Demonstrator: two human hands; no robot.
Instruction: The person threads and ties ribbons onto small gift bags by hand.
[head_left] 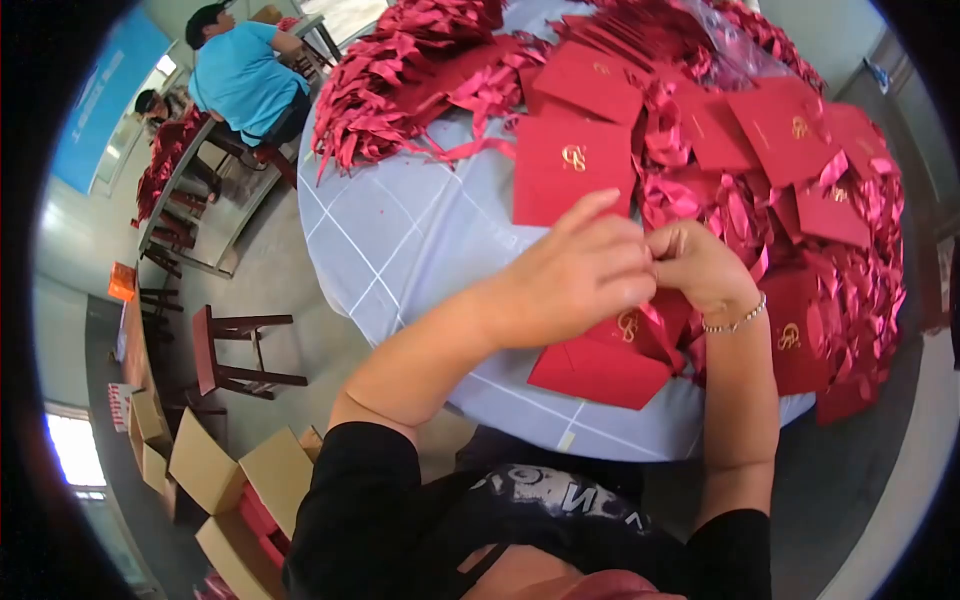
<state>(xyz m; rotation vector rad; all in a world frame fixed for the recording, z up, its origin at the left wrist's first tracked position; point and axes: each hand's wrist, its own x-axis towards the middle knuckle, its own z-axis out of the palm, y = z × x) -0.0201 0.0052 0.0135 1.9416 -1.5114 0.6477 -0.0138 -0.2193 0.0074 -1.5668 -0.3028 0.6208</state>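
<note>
My left hand and my right hand meet above the near side of the table. On the left hand, the fingers are curled and one points up and away. Thumb and fingers of the right hand are pinched together. A red ribbon runs up between both hands; their fingers hide its ends. Below them lies a red paper bag with a gold emblem, partly covered by the left hand. Just beyond, another red bag with a gold emblem lies flat.
Red bags with ribbons are heaped along the right; more ribboned bags pile up at the far left. A pale blue checked cloth covers the table. Open cartons, a wooden stool and a seated person in blue are leftward.
</note>
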